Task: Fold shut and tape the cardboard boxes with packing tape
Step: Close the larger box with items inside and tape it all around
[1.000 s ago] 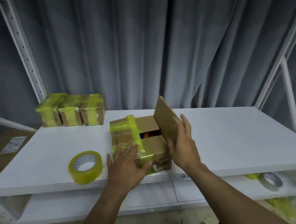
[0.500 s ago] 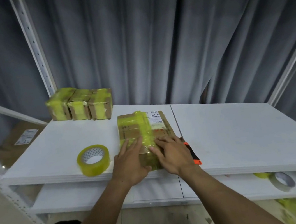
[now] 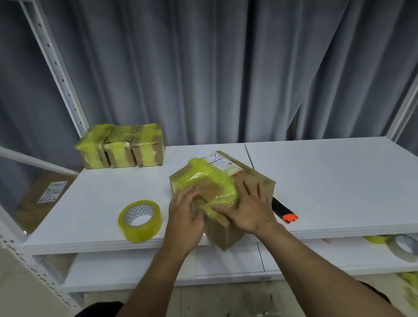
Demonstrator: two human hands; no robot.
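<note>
Resting askew on the near edge of the smooth white tabletop (image 3: pixel 338 181), the matte brown cardboard box (image 3: pixel 223 233) is held shut, one corner overhanging toward 6 o'clock, and crinkled yellow tape (image 3: pixel 204 174) is already banded over its top. Its left side is gripped by the curled left hand (image 3: pixel 185 216); the flaps are pressed by the flat, spread right hand (image 3: pixel 251 206). The tape roll (image 3: pixel 140 220) — a glossy ring laid flat — lies at 9 o'clock of the box, just beside the left hand, which is judged the nearer for the reach.
</note>
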